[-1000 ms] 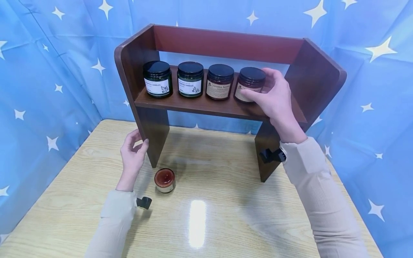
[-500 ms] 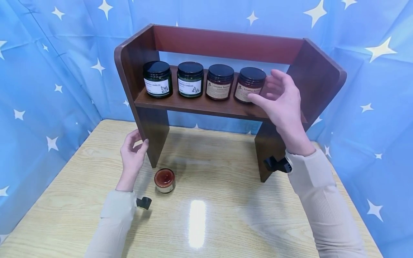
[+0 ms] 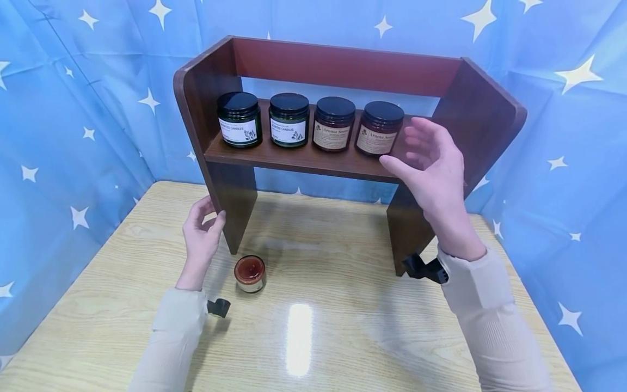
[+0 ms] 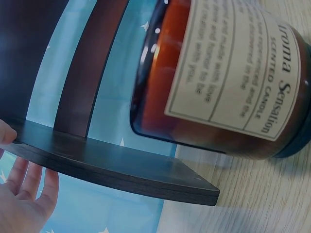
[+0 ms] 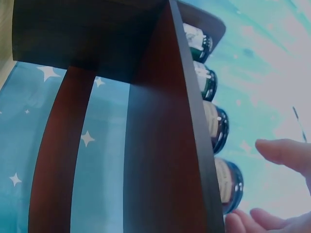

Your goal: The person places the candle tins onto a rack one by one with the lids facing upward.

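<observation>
A dark brown wooden shelf point(image 3: 318, 165) stands on the table. My left hand point(image 3: 202, 234) grips the front edge of its left side panel point(image 3: 238, 198), thumb on one face and fingers on the other. Along the shelf board stand two green candle jars point(image 3: 239, 132) and, to their right, two amber candle jars point(image 3: 332, 136), all upright under black lids. Just right of the rightmost amber jar point(image 3: 377, 140), my right hand point(image 3: 438, 174) is held with thumb and fingers spread, holding nothing. Another amber candle jar point(image 4: 228, 73) rests upside down on the table, near the left panel's foot.
The light wood table point(image 3: 323, 245) extends under and in front of the shelf. A blue curtain with white stars point(image 3: 98, 109) hangs behind and at both sides. The shelf's right side panel point(image 3: 482, 114) rises beside my right hand.
My right hand has let go of the rightmost amber candle jar and drawn back to the right and down. That jar stays standing on the shelf. My left hand has not moved.
</observation>
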Tool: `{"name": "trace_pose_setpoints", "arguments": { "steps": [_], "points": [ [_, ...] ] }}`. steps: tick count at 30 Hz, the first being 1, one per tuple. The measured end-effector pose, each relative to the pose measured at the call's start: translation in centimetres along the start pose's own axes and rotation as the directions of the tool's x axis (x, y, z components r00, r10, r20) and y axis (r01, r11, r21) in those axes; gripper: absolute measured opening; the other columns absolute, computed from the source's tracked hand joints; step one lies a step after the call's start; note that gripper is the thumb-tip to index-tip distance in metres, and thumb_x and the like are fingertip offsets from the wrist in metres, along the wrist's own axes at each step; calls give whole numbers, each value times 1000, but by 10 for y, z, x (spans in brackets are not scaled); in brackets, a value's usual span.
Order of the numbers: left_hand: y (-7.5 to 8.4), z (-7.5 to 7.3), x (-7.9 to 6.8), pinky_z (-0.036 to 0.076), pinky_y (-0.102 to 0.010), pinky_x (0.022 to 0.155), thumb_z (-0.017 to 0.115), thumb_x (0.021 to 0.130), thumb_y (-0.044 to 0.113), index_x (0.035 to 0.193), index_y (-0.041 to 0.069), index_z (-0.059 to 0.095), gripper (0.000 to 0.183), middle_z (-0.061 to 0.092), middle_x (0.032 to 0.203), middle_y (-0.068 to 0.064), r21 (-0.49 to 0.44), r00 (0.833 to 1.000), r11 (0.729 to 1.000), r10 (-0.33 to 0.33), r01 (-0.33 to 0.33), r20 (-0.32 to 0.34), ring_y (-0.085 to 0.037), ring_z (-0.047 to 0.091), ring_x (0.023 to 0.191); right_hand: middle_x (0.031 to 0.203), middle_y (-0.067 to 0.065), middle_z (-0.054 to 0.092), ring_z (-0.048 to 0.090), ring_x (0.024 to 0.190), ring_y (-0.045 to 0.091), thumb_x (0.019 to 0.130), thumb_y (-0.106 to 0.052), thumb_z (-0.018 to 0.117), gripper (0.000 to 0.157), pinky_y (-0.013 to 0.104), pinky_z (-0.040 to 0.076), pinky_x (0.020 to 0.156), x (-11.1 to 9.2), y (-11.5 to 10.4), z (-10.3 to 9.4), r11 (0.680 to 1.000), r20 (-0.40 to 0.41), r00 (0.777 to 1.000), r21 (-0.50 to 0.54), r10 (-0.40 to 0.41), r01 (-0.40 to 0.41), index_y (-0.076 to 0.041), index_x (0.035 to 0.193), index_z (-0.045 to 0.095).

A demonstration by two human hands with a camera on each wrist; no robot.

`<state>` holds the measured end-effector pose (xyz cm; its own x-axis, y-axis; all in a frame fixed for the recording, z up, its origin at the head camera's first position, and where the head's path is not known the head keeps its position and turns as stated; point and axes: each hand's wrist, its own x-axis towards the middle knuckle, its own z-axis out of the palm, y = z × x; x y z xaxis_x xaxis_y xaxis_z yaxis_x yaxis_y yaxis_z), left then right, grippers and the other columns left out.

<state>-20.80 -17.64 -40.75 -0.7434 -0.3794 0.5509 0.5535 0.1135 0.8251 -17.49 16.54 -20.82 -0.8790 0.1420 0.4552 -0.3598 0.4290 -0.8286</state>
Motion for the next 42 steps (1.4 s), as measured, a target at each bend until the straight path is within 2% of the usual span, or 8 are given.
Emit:
{"name": "trace_pose_setpoints", "arguments": {
  "steps": [8,16,23,27,30,34,39,42],
  "points": [
    [9,2,0,51,-14,71,55,79,-19,113,-21,49,35,60,95,8,-21,1000,1000,12,-12,11,-6,57,87,121,6,56,51,108,17,76,-6,76,56,24,45,90,-14,-1,1,996,-6,999,71,-48,48,-12,128,54],
    [2,0,0,52,-16,71,57,80,-15,114,-15,54,34,62,96,10,-4,1000,1000,7,-7,8,-8,58,87,121,9,57,52,109,17,77,-4,75,55,25,44,92,-29,0,4,991,45,994,96,-99,94,-7,127,53],
    [-1,0,0,52,-16,71,58,80,-15,113,-13,55,33,62,96,10,-12,1000,1000,15,-15,6,-8,58,87,120,14,57,53,106,18,76,3,73,53,24,44,92,-40,5,11,981,68,985,123,-160,150,2,125,52],
    [4,1,0,52,-15,71,57,80,-17,113,-16,53,34,61,95,9,-13,1000,1000,8,-8,7,-7,58,87,119,15,57,54,107,19,74,8,73,54,25,45,91,-46,8,16,973,88,977,145,-196,182,6,123,51],
    [14,3,-1,51,-13,71,55,79,-18,113,-19,51,34,61,95,9,-16,1000,1000,12,-11,13,-7,58,86,116,16,58,55,106,19,71,12,73,54,26,46,90,-50,12,21,966,94,972,166,-217,200,8,121,52],
    [20,3,-2,50,-12,70,55,79,-18,112,-20,51,34,61,94,10,-21,1000,1000,13,-13,16,-6,57,86,115,15,59,55,106,15,70,13,73,54,27,47,89,-58,18,29,965,115,971,184,-209,186,7,120,53],
    [4,1,0,51,-14,71,57,80,-16,113,-17,52,34,62,95,10,-13,1000,1000,4,-4,4,-7,58,87,116,10,59,54,107,13,70,11,74,55,25,46,89,-67,26,38,976,161,975,177,-155,126,4,121,54],
    [-1,0,1,52,-15,71,58,80,-15,113,-14,55,33,62,95,10,-11,1000,1000,9,-9,0,-8,59,87,116,10,59,54,106,14,70,10,75,56,27,47,90,-71,30,43,977,174,975,189,-135,101,3,122,54]
  ]
}}
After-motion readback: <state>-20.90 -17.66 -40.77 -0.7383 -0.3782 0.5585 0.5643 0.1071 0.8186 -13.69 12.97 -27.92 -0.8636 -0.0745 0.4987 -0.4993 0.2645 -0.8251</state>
